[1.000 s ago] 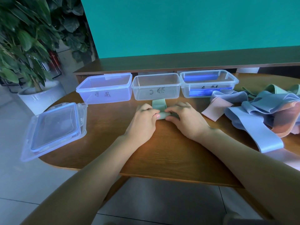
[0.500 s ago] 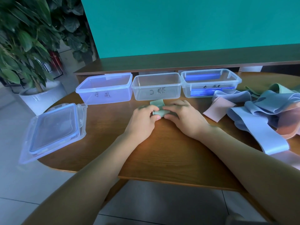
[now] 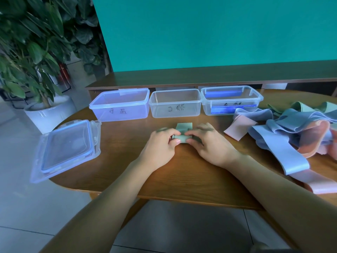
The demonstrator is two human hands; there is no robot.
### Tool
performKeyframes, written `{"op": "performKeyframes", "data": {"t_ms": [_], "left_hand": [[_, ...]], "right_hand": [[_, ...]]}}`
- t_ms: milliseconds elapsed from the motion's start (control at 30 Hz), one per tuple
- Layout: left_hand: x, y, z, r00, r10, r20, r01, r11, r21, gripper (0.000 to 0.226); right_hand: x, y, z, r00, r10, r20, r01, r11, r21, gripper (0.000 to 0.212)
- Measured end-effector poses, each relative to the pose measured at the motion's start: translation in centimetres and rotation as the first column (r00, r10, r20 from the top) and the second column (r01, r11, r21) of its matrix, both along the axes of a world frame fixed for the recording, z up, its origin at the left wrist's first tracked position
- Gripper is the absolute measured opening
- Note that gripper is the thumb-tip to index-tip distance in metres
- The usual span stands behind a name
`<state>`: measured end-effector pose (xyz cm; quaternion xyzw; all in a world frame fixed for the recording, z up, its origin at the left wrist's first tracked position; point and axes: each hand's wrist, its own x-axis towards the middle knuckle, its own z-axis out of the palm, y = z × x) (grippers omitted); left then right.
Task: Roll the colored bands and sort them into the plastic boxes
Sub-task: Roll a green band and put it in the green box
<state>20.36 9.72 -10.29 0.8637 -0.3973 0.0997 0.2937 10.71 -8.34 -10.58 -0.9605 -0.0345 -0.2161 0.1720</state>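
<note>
Green band [image 3: 182, 138], mid-table, pinched by fingers of left hand [image 3: 160, 143] and right hand [image 3: 209, 143].

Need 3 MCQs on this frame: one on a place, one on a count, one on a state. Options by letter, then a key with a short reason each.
1. Where does the loose clear plastic lid lie?
A. At the left edge of the wooden table
B. On the middle box
C. Under the band pile

2. How many clear plastic boxes stand in the row at the back of the table?
A. Two
B. Three
C. Four

3. What state is the sage-green elastic band in?
A. Fully flat
B. Partly rolled, with a short flat tail left
C. Already inside a box

Key:
1 A: the lid lies by itself at the left edge, overhanging it.
2 B: the left box, middle box and right box stand side by side.
3 B: the left hand and right hand pinch a roll, and a flat end sticks out behind it toward the boxes.
</note>
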Motion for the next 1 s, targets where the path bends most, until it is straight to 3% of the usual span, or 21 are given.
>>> {"op": "performKeyframes", "data": {"t_ms": [267, 367, 567, 767, 1000], "left_hand": [[0.1, -0.4, -0.1, 0.996, -0.023, 0.085, 0.026, 0.999, -0.034, 0.033], [0.4, -0.4, 0.0, 0.996, -0.017, 0.089, 0.023, 0.997, -0.073, 0.023], [0.7, -1.0, 0.1, 0.998, 0.014, 0.057, -0.013, 1.0, -0.012, 0.03], [1.5, -1.4, -0.3, 0.995, 0.01, 0.097, -0.013, 0.999, 0.032, 0.034], [1.5, -1.6, -0.5, 0.995, -0.013, 0.101, 0.01, 1.0, 0.028, 0.052]], "right_hand": [[0.9, -0.3, -0.4, 0.999, -0.032, -0.01, 0.032, 0.996, 0.079, 0.032], [1.3, -0.4, -0.5, 0.999, -0.048, -0.012, 0.049, 0.995, 0.082, 0.03], [1.9, 0.1, -0.2, 0.993, -0.11, 0.049, 0.101, 0.98, 0.17, 0.011], [1.7, 0.1, 0.2, 0.995, -0.091, -0.025, 0.093, 0.991, 0.094, 0.034], [2.7, -0.5, 0.0, 0.99, -0.129, -0.05, 0.134, 0.984, 0.119, 0.034]]}}
